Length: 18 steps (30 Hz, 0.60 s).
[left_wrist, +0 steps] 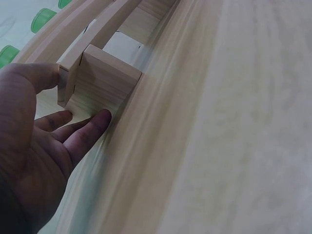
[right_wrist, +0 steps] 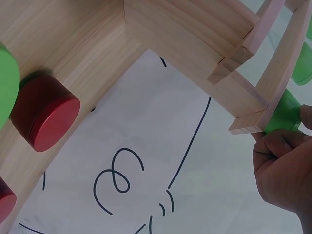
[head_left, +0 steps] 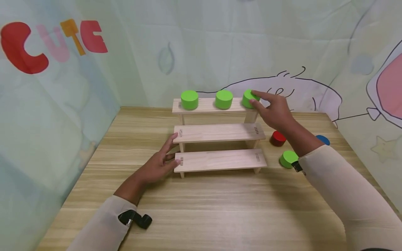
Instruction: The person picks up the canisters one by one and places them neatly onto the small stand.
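A three-tier wooden step rack (head_left: 220, 160) stands on the table. On its top step sit a green cylinder block (head_left: 190, 100) at the left and another green cylinder block (head_left: 224, 100) near the middle. My right hand (head_left: 276, 109) pinches a third green cylinder block (right_wrist: 284, 113) between thumb and fingers at that step's right end. The left hand (head_left: 157, 165) rests at the rack's left side. In the left wrist view its thumb touches the end of the lowest step (left_wrist: 68, 80), and the other fingers extend loosely beside the support panel (left_wrist: 105, 75).
Right of the rack, a red cylinder block (head_left: 277, 138), a loose green cylinder block (head_left: 288, 159) and a blue block (head_left: 322, 140), partly behind the right forearm, lie on the wooden table (head_left: 201, 216). A printed cloth (head_left: 188, 45) hangs behind. Another red block (right_wrist: 6, 201) shows in the right wrist view.
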Each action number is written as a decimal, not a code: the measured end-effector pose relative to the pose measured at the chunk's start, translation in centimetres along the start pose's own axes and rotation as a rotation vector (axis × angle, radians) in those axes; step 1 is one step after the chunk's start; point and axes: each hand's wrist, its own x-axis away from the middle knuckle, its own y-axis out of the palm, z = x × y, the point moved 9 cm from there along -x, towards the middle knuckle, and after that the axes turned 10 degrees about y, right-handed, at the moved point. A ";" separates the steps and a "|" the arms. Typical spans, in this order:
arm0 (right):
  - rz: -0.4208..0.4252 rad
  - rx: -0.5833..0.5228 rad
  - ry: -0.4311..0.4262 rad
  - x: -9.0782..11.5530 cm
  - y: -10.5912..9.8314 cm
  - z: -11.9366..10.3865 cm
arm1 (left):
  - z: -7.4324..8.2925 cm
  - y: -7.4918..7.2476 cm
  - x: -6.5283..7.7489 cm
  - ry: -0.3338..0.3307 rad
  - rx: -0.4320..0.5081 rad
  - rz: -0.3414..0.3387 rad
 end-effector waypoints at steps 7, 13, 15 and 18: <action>-0.021 0.003 0.002 -0.1 0.1 0.1 | -0.1 0.0 0.0 -0.002 0.001 -0.002; 0.012 -0.015 -0.052 0.0 -0.5 -0.2 | -0.1 0.0 0.0 0.008 0.013 -0.001; 0.023 -0.020 -0.072 0.0 -0.8 -0.4 | -0.1 0.0 -0.1 0.009 0.015 -0.001; 0.040 -0.030 -0.097 0.2 -1.4 -0.5 | -0.1 0.0 -0.1 0.014 0.009 -0.003</action>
